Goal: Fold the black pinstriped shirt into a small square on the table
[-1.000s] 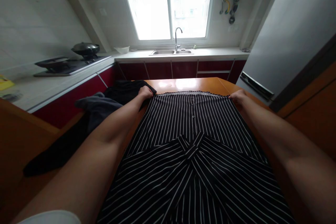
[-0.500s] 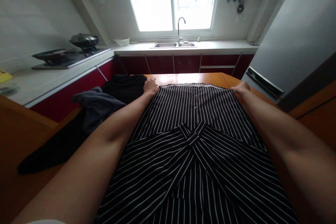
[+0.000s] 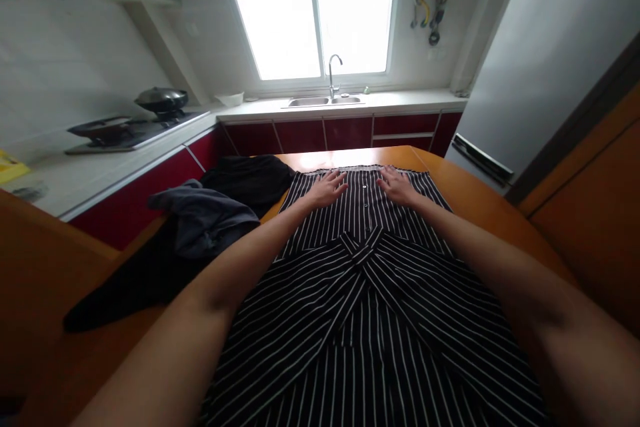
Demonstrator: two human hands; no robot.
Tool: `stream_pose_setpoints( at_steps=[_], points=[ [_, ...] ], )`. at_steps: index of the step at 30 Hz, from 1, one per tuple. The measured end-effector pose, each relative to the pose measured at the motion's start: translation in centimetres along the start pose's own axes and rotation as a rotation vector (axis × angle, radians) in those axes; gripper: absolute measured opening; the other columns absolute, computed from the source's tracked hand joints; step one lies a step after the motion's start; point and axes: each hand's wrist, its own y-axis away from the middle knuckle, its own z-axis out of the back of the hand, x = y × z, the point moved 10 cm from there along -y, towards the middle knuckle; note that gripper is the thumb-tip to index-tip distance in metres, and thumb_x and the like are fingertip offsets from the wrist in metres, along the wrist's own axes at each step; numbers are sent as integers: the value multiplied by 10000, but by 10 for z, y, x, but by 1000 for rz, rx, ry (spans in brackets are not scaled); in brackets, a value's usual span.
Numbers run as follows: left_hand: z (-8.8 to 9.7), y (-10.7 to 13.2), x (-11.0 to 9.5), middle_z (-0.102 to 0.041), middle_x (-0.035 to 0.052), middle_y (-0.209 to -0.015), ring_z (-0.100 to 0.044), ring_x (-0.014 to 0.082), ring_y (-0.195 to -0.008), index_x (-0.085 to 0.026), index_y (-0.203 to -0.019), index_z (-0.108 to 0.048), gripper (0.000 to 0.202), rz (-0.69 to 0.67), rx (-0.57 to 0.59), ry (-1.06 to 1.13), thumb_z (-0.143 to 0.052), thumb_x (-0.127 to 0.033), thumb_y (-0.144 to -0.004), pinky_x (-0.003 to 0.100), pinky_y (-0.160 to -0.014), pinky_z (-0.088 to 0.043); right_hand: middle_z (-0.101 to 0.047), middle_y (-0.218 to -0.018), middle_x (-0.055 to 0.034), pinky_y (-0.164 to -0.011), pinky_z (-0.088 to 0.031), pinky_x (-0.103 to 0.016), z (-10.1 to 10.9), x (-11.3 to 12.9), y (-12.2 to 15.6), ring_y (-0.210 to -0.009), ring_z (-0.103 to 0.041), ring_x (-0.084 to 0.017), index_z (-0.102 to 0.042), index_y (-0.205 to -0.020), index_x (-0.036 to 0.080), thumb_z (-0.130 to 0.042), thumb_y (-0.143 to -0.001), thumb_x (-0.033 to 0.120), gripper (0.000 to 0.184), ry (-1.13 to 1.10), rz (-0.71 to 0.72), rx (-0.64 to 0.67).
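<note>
A black shirt with thin white stripes [image 3: 370, 293] lies spread flat on an orange wooden table [image 3: 465, 193], its button row running down the middle and its sleeves crossed over the front. My left hand [image 3: 327, 188] rests flat on the cloth near its far hem, fingers spread. My right hand [image 3: 397, 187] lies flat the same way just right of the buttons. Neither hand holds anything.
A heap of dark grey and black clothes [image 3: 200, 220] sits on the table's left side. Beyond the table run red kitchen cabinets [image 3: 325, 133], a sink with a tap [image 3: 325, 100] under the window, a hob with pans [image 3: 130, 127] at left and a grey fridge [image 3: 525, 80] at right.
Both hands have let go of the shirt's far corners and moved inward to the middle, where they now lie flat and open on the cloth.
</note>
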Motion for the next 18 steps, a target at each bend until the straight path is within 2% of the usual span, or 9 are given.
stream_pose_setpoints(
  at_steps=[3, 7, 10, 13, 15, 18],
  points=[
    [24, 48, -31, -158, 45, -1663, -63, 270, -1534, -278, -1575, -263, 593, -113, -11, 40, -286, -535, -1041, 509, -1218, -66, -228, -1638, -129, -1197, -127, -592, 31, 24, 43, -1522, -144, -283, -375, -1527, 179, -287, -1038, 461, 572, -75, 45, -40],
    [34, 145, -94, -231, 51, -1646, -132, 254, -1527, -260, -1564, -298, 581, -268, 85, 116, -364, -504, -1041, 461, -1234, -96, -220, -1645, -82, -1205, -118, -585, 50, 76, 137, -1527, -116, -263, -371, -1535, 241, -304, -1035, 507, 571, -140, 166, 28],
    [28, 228, -150, -265, 25, -1634, -166, 253, -1520, -303, -1571, -268, 578, -405, 205, 173, -434, -440, -1035, 478, -1238, -121, -196, -1649, -56, -1205, -88, -601, 55, 116, 222, -1527, -102, -269, -344, -1547, 266, -294, -1041, 507, 563, -147, 264, 120],
    [13, 307, -200, -235, 13, -1639, -184, 252, -1515, -329, -1585, -205, 630, -536, 366, 231, -469, -440, -1024, 470, -1243, -134, -182, -1650, -21, -1221, -58, -571, 51, 150, 304, -1526, -108, -255, -324, -1552, 303, -316, -1044, 494, 542, -144, 376, 255],
    [2, 350, -222, -179, 21, -1648, -173, 252, -1516, -320, -1598, -128, 679, -575, 444, 265, -458, -468, -1024, 455, -1249, -127, -186, -1648, -13, -1235, -77, -528, 43, 164, 352, -1523, -130, -234, -258, -1571, 312, -335, -1046, 476, 555, -187, 401, 335],
    [-13, 390, -235, -86, 42, -1655, -133, 277, -1519, -297, -1603, -51, 753, -565, 472, 289, -461, -513, -1010, 457, -1251, -114, -160, -1652, -30, -1242, -108, -496, 25, 171, 404, -1522, -140, -226, -155, -1591, 292, -383, -1038, 450, 619, -240, 359, 367]
  ],
)
